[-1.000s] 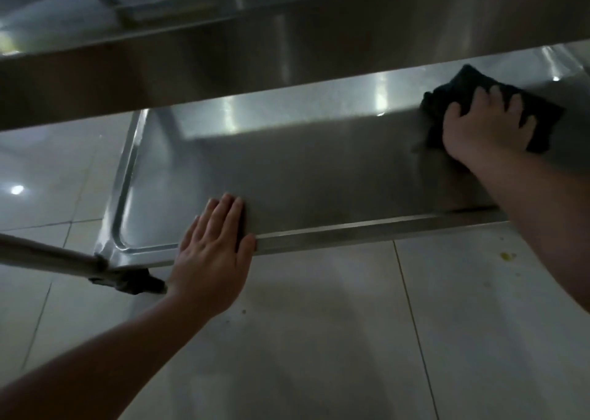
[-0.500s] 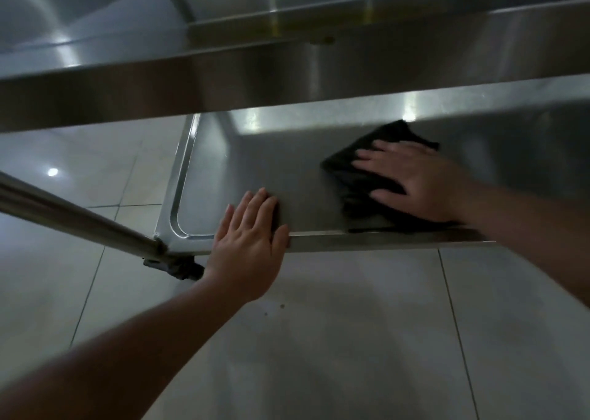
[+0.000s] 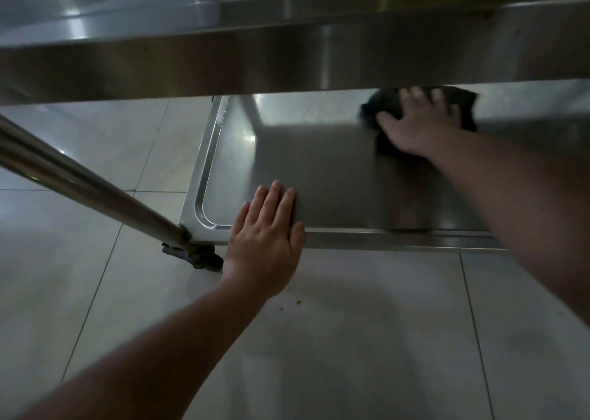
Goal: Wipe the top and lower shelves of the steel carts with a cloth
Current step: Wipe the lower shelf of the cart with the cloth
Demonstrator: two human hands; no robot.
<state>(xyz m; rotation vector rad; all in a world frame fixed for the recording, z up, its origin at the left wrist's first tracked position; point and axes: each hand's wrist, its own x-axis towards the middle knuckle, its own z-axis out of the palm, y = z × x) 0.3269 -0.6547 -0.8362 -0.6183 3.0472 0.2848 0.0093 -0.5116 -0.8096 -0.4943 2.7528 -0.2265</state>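
The steel cart's lower shelf lies below me, a shallow tray with a raised rim. My right hand presses flat on a dark cloth at the far middle of this shelf, blurred by motion, its fingertips partly hidden under the top shelf. My left hand rests flat with straight fingers on the shelf's near rim, close to the left corner. The top shelf's front edge spans the upper part of the view.
A steel leg tube slants from the left down to the cart's near-left corner, where a dark caster stands. Pale floor tiles with a few small crumbs spread below and left of the cart.
My right hand has slid the cloth from the shelf's near middle back to its far side, toward the right. My left hand keeps its place on the near rim.
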